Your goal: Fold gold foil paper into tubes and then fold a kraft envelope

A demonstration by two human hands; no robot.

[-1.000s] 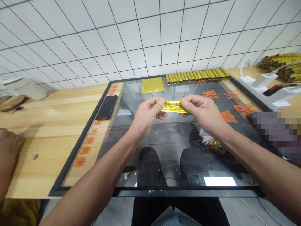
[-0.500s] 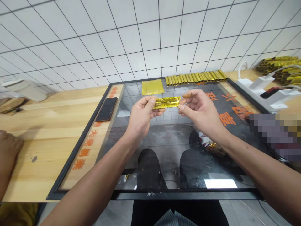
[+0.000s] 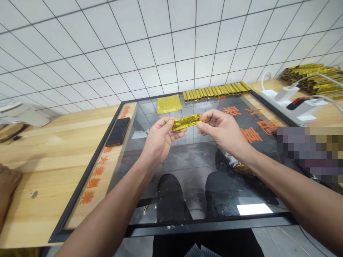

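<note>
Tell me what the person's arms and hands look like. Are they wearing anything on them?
The left hand and right hand are bare, with no gloves, and no ring or watch shows. The left forearm and right forearm are bare too, with no sleeve on them in view. A grey striped cloth shows at the bottom edge, below the arms.

Orange Chinese characters (image 3: 250, 135) on the glass tabletop (image 3: 184, 160) and along its wooden border (image 3: 73, 219), too warped to read.

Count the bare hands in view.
3: the person's left hand and right hand holding a gold foil strip, plus a co-worker's hand on the pale wooden table at far left.
</note>
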